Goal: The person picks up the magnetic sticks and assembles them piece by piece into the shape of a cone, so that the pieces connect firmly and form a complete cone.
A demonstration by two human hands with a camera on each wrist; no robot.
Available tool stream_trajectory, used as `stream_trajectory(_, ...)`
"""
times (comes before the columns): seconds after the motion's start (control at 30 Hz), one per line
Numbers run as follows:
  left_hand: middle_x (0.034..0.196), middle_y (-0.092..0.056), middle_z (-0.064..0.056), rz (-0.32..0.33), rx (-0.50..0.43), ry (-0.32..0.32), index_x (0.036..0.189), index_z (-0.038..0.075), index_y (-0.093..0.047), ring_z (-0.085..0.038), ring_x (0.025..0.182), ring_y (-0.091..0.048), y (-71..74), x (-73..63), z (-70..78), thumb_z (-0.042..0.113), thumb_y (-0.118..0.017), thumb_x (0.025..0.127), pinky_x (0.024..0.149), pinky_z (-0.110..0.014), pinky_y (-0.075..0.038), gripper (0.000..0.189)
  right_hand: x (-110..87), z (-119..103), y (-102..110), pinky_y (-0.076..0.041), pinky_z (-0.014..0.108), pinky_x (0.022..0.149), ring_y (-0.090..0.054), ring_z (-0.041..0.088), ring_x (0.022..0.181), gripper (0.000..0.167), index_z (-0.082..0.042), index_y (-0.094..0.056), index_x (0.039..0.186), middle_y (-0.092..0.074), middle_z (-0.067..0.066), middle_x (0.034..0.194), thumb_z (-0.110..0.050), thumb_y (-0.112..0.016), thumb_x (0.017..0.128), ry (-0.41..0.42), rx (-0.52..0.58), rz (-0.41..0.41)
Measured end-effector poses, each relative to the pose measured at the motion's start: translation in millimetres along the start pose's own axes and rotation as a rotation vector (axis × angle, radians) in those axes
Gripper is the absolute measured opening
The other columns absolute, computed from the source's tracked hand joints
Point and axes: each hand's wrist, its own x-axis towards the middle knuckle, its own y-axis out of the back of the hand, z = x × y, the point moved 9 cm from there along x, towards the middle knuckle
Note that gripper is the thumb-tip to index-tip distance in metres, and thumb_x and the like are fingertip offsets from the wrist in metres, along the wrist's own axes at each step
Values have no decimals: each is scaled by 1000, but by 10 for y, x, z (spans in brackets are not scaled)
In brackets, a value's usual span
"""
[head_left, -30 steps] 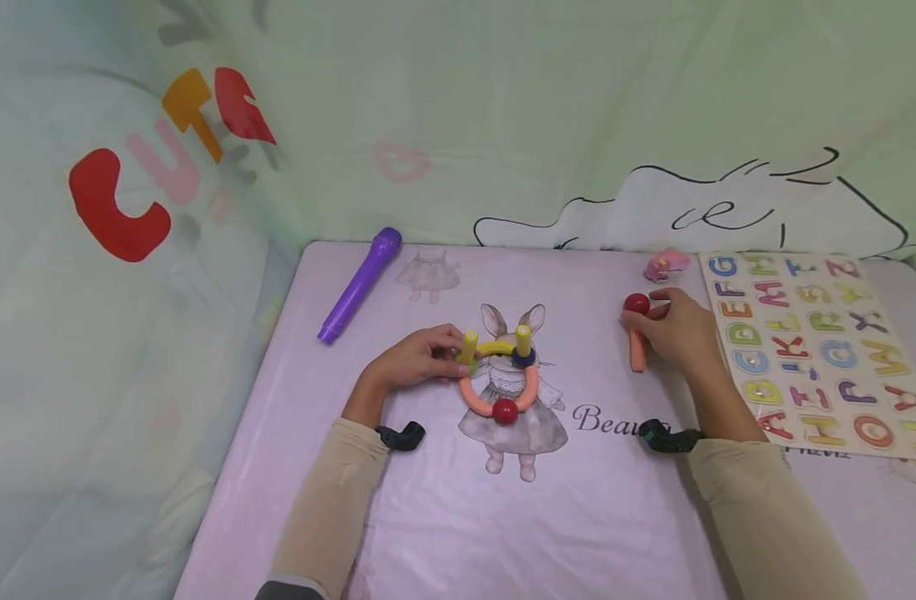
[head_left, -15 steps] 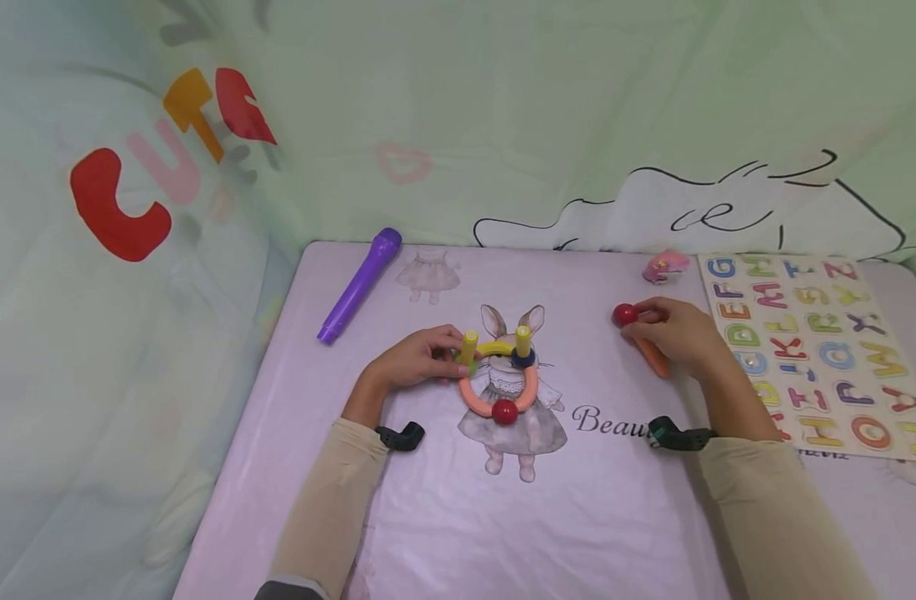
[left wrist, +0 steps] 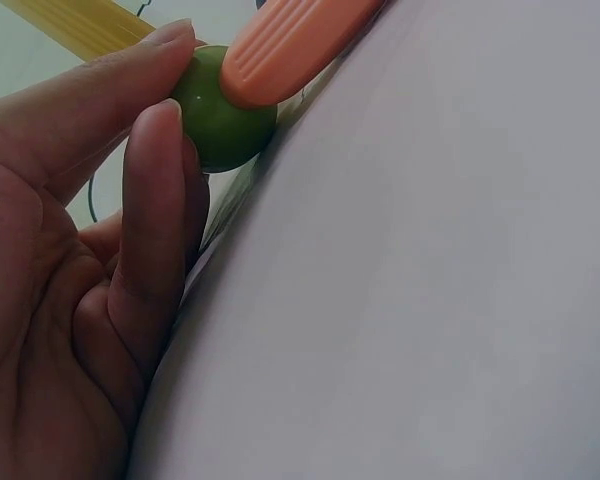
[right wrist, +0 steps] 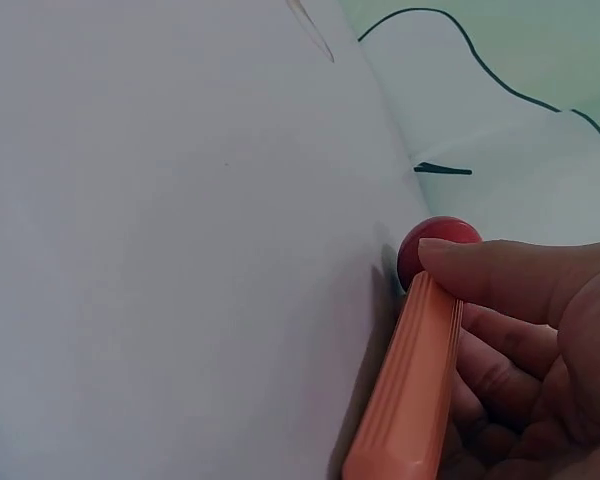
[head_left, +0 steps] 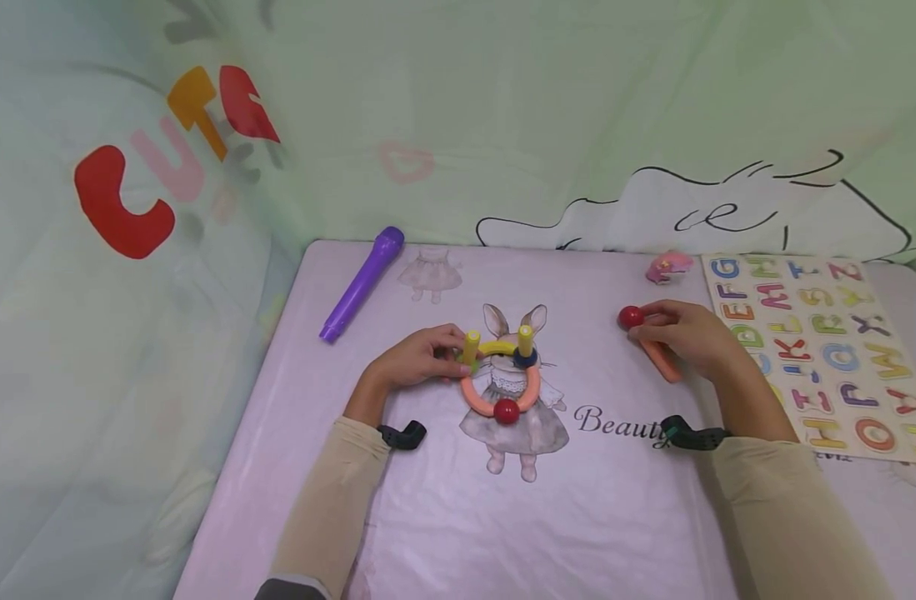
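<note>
In the head view, a ring of curved orange and yellow rods joined by coloured balls lies on the table; a red ball (head_left: 506,411) is at its near side and a dark blue ball (head_left: 528,358) at its far right. Two yellow rods (head_left: 526,338) stand up from it. My left hand (head_left: 420,357) pinches the ring's green ball (left wrist: 225,125) between thumb and fingers. Away to the right, my right hand (head_left: 686,333) holds a red ball (head_left: 631,317) with an orange rod (right wrist: 405,390) attached; the thumb presses where they join.
A purple toy microphone (head_left: 362,285) lies at the back left. Behind my right hand sits a small pink toy (head_left: 668,267). An alphabet board (head_left: 825,358) covers the right side, partly behind my right forearm. A fabric wall (head_left: 442,125) rises along the table's back edge.
My right hand has shifted slightly right and towards me. The orange rod's near end has swung to the right, so it now lies slanted. My left hand and the ring have stayed put.
</note>
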Motion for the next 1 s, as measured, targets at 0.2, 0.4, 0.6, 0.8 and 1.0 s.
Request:
stream_trajectory(0.2,118,-61,-2,4,2,12,120,12,-76,-14,80,-61,6,-2,-8,15,-79,90,70,-27,-57,30,3,-21,1,-48,29,78,-43,41,122,69,-7,-45,147,-52,25,133,-45,-70,94,19,-14,12)
stream_trajectory(0.4,118,-61,-2,4,5,11,120,12,-76,-14,80,-62,11,3,1,15,-79,90,71,-28,-57,30,-1,-49,0,-48,27,75,-45,40,119,66,-7,-47,145,-52,23,129,-43,-70,94,22,-41,37)
stream_trajectory(0.6,119,-61,-2,2,-1,14,120,13,-76,-14,80,-62,6,0,-7,16,-79,90,71,-28,-58,30,-19,-57,-9,-47,28,75,-46,36,115,64,-8,-49,144,-52,21,128,-43,-69,95,19,-45,33)
stream_trajectory(0.8,118,-61,-2,4,3,12,120,13,-76,-14,80,-62,8,-3,3,16,-79,90,71,-27,-57,30,-34,-77,-14,-47,28,75,-49,30,108,56,-11,-56,139,-57,16,121,-43,-69,96,37,-52,37)
stream_trajectory(1.0,118,-62,-3,5,4,16,119,12,-76,-15,81,-62,10,0,-5,17,-80,89,71,-26,-56,31,-29,-48,-19,-47,28,74,-48,30,108,58,-11,-56,140,-56,15,120,-46,-68,96,43,-51,29)
